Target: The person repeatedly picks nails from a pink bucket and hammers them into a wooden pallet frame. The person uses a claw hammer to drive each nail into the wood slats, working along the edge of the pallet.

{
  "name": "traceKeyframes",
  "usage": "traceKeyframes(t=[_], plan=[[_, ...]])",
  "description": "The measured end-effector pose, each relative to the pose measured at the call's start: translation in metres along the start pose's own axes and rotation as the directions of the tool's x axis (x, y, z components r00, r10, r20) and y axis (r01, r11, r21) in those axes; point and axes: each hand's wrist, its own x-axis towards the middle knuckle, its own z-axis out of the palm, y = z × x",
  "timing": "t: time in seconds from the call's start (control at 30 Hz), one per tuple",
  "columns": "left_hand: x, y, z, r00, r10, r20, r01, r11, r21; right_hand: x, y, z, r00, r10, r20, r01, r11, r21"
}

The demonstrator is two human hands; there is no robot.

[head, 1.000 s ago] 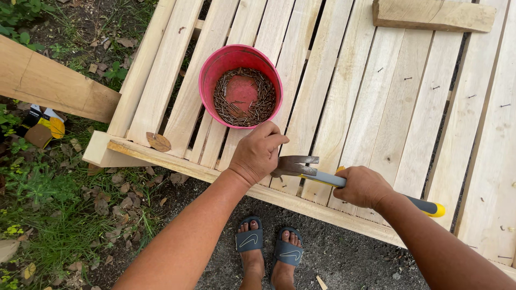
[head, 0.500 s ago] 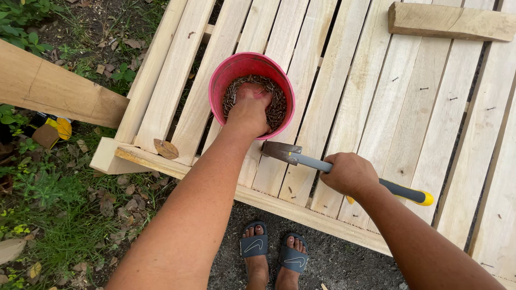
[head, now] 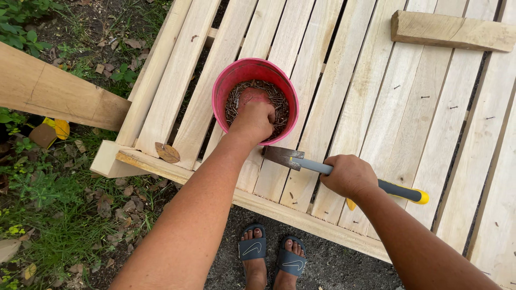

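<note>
The slatted wooden platform (head: 371,102) serves as the work surface, its pale boards laid with open gaps between them and a few nails already driven in on the right side. A loose wooden block (head: 454,31) lies on the far boards, well apart from the hands. The pink bucket (head: 223,102) stands near the platform's front edge, and its bottom is covered with a heap of nails (head: 277,104).

The left hand (head: 252,121) is down inside the bucket, fingers curled into the nails; whether it has pinched any I cannot tell. The likeliest harm is a prick from the loose points, or a nail slipping through a gap in the slats.

The right hand (head: 348,175) is closed around the handle of the hammer (head: 306,162), whose head rests on the boards just beside the bucket. A careless lift could knock the bucket or catch the left wrist, and the sandalled feet (head: 271,258) below the edge are bare to anything dropped.
</note>
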Motion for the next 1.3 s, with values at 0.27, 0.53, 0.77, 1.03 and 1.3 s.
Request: traceKeyframes(t=[0.27,0.53,0.77,1.03,1.3], plan=[[-0.013,-0.017,-0.031,0.973,0.072,-0.218,-0.119,0.971,-0.209,0.002,0.001,0.000,1.000,-0.007,-0.006,0.007,1.000,-0.004],[-0.027,-0.008,-0.042,0.983,-0.178,-0.046,0.140,0.888,-0.438,0.004,-0.001,0.001,1.000,-0.002,0.020,0.003,0.999,-0.037],[-0.024,-0.014,-0.031,0.999,-0.024,0.047,0.007,0.941,0.337,0.003,0.000,0.002,1.000,0.001,0.013,-0.001,0.999,-0.032],[-0.007,-0.005,-0.022,0.978,-0.206,-0.037,0.180,0.920,-0.349,0.003,0.001,0.002,1.000,-0.020,-0.008,0.019,0.999,-0.037],[-0.016,0.001,-0.024,0.989,-0.102,0.110,0.092,0.991,0.094,0.002,0.001,0.004,0.999,-0.027,-0.025,0.026,0.999,-0.038]])
